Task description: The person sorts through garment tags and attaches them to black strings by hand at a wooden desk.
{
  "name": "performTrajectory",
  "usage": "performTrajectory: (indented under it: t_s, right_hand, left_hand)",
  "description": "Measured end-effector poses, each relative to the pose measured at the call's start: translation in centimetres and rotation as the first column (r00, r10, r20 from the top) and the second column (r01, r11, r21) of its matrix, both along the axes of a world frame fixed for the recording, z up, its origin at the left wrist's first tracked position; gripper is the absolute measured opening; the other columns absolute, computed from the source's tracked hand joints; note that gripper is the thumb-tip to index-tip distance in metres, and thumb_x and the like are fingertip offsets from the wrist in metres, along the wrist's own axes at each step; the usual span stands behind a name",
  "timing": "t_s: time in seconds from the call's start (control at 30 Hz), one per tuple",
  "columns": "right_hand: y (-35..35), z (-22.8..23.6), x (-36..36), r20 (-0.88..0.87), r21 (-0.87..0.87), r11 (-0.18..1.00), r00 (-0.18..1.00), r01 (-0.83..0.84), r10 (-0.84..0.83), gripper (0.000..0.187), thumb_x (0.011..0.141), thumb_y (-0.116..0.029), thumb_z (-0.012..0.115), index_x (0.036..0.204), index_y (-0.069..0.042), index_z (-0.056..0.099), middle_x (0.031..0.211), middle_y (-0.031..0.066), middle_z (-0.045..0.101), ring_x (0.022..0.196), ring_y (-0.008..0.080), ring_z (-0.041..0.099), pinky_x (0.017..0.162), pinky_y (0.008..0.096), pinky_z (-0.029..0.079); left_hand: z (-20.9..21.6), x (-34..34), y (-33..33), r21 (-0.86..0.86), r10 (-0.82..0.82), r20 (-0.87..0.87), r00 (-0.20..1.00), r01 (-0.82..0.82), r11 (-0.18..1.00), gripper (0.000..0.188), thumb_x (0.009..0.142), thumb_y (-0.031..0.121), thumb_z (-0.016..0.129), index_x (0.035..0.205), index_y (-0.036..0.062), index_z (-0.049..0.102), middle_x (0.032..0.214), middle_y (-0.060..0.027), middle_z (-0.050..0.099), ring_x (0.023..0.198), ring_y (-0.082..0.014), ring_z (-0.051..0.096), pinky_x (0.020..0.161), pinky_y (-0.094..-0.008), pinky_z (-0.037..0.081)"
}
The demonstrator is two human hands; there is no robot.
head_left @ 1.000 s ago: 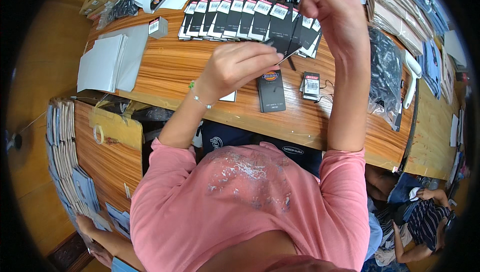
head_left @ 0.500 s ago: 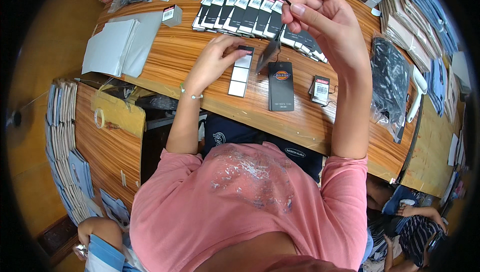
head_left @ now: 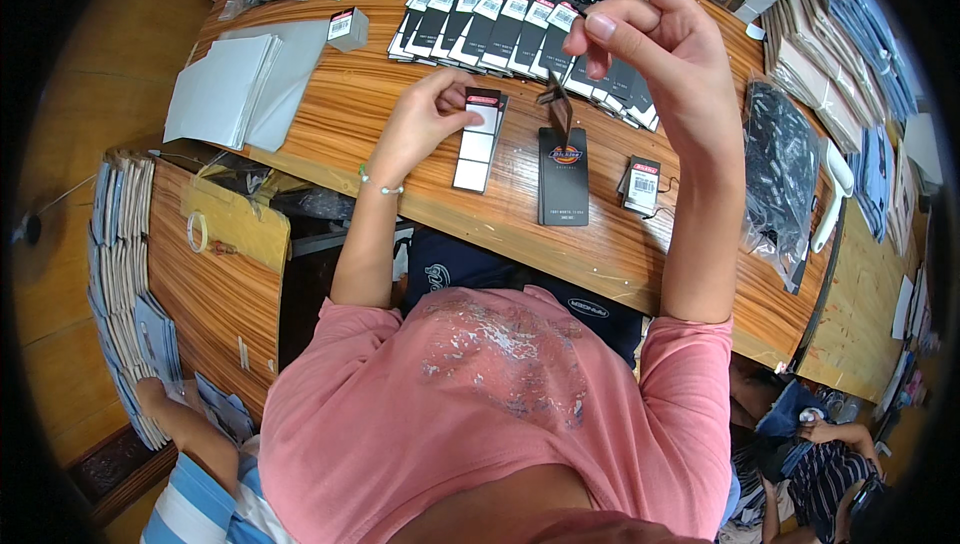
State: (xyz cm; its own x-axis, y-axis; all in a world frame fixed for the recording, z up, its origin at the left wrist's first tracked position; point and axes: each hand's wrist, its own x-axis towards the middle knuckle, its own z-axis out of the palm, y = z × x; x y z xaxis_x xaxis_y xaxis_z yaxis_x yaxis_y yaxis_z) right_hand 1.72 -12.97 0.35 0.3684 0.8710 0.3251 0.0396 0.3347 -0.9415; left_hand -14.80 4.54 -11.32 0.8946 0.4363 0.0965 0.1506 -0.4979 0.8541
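Note:
My left hand [head_left: 428, 122] has its thumb and fingers closed on the upper left edge of a long black label tag [head_left: 474, 154] with white panels. Another dark tag's edge shows behind it. My right hand [head_left: 665, 54] is raised over the table, thumb and fingertips pinched together. Below those fingertips a dark folded hang tag [head_left: 558, 109] dangles, seen nearly edge-on; its thin string is hard to make out. Flat beneath it is a pile of black hang tags [head_left: 564, 184] with an orange emblem. A small white-and-black tag [head_left: 642, 186] with a cord rests further right.
Rows of strung tags [head_left: 515, 19] fan across the table's back. White sheets [head_left: 220, 89] and a small block of labels [head_left: 346, 30] are left. A bag of black cords [head_left: 775, 164], a white handled tool [head_left: 833, 194] and folded garments [head_left: 815, 54] are right. Other people sit nearby.
The dangling tag has turned and swung right, over the pile of black tags. My left hand has shifted the label tag slightly left, baring a dark tag's edge behind it.

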Motion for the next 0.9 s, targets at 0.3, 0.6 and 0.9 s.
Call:
performTrajectory:
  t_s: [0.3, 0.6, 0.9]
  right_hand:
    - [0.8, -0.8, -1.2, 0.128, 0.033, 0.989, 0.981, 0.142, -0.145, 0.013, 0.081, -0.004, 0.056, 0.090, 0.000, 0.047, 0.072, 0.0044, 0.060, 0.069, 0.0065, 0.058, 0.059, 0.0188, 0.044]
    - [1.4, -0.9, -2.0, 0.304, 0.210, 0.877, 0.823, 0.433, -0.479, 0.009, 0.078, -0.001, 0.057, 0.084, -0.002, 0.050, 0.071, 0.0020, 0.060, 0.067, 0.0083, 0.061, 0.053, 0.0199, 0.041]
    - [1.5, -1.1, -2.1, 0.396, 0.268, 0.850, 0.752, 0.454, -0.527, 0.011, 0.075, 0.001, 0.056, 0.084, -0.002, 0.050, 0.071, 0.0046, 0.060, 0.064, 0.0106, 0.060, 0.056, 0.0218, 0.043]
  left_hand:
    - [8.8, 2.1, -3.0, -0.229, 0.185, 0.414, 0.891, -0.095, 0.969, 0.025, 0.077, -0.007, 0.060, 0.101, -0.0030, 0.053, 0.083, -0.0076, 0.062, 0.075, -0.0096, 0.059, 0.065, -0.0193, 0.048]
    - [11.0, 3.8, -5.9, -0.054, 0.106, 0.528, 0.843, -0.091, 0.994, 0.017, 0.074, -0.001, 0.065, 0.090, -0.0043, 0.060, 0.082, -0.0096, 0.065, 0.075, -0.0119, 0.063, 0.067, -0.0219, 0.053]
    - [11.1, 3.7, -6.0, -0.045, 0.092, 0.463, 0.882, -0.080, 0.996, 0.020, 0.073, -0.005, 0.066, 0.092, -0.0059, 0.059, 0.086, -0.0067, 0.061, 0.077, -0.0097, 0.060, 0.067, -0.0191, 0.051]
